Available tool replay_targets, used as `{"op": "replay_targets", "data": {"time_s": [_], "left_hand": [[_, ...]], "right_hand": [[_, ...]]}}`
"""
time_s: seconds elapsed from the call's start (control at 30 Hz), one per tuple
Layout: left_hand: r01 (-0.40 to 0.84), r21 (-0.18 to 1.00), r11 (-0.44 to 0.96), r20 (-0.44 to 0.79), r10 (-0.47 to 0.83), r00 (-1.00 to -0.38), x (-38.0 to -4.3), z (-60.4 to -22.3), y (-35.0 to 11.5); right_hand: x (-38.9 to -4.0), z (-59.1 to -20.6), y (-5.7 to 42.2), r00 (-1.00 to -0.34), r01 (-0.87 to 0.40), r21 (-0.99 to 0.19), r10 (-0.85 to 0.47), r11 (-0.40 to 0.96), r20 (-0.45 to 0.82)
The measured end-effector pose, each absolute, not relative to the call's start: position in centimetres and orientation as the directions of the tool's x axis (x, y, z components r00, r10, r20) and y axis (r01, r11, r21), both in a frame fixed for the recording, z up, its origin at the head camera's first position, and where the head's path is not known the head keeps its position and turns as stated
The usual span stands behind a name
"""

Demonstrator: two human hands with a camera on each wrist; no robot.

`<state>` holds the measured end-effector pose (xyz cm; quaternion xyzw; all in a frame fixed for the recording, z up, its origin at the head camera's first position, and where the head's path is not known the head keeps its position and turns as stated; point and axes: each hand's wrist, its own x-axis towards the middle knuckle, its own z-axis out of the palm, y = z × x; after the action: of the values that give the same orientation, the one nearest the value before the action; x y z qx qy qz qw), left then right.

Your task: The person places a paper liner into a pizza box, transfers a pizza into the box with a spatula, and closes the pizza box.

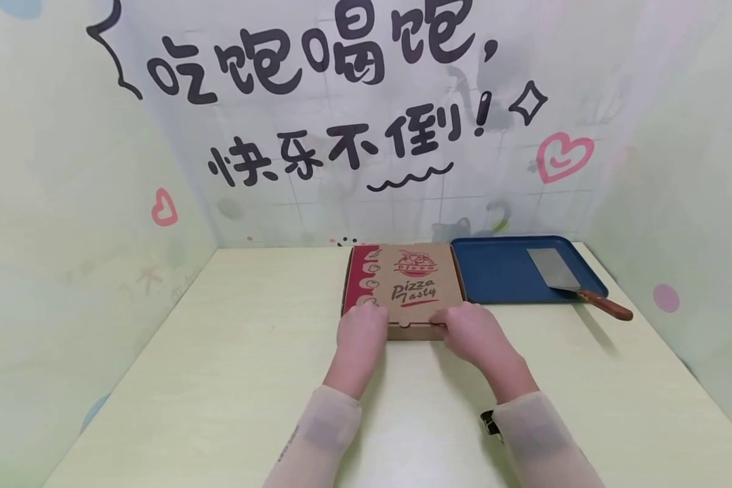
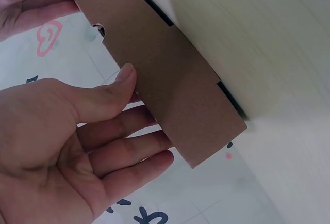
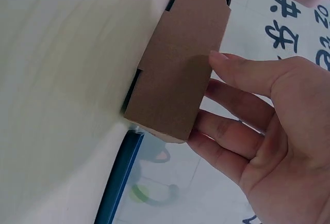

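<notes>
A brown cardboard pizza box (image 1: 423,285) with a red printed strip lies on the table, its lid down. At the front left my left hand (image 1: 362,332) grips the lid's edge. My right hand (image 1: 472,332) does the same near the front right corner. In the left wrist view the left thumb (image 2: 124,74) is at the upper edge of the box's front wall (image 2: 154,69), fingers over the lid. Seen from the right wrist, the right thumb (image 3: 219,58) sits at that edge too, with the other fingers on the lid side. A small notch shows between the hands.
Right of the box, a blue tray (image 1: 494,271) stands against the back wall. On it rests a turner (image 1: 552,268), its wooden handle (image 1: 606,305) sticking out past the tray's front right corner. Printed walls (image 1: 317,210) enclose the pale table (image 1: 250,352) at the back and sides.
</notes>
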<state>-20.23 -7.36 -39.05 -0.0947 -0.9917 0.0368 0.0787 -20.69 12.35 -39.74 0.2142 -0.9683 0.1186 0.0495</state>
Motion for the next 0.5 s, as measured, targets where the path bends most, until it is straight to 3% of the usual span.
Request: {"op": "replay_targets", "data": {"time_s": [0.17,0.5], "left_hand": [[0.198,-0.047,0.979,0.110,0.202,-0.973,-20.2,-39.0,-7.7],[0.200,0.172,0.965,-0.005,0.204,-0.979,-19.7,-39.2,-9.5]], "right_hand": [[-20.3,-39.7,12.7,-0.925,-0.380,-0.280,-0.364,0.881,0.110],[-19.6,-40.0,13.9,-0.959,-0.256,-0.415,-0.284,0.873,-0.005]]}}
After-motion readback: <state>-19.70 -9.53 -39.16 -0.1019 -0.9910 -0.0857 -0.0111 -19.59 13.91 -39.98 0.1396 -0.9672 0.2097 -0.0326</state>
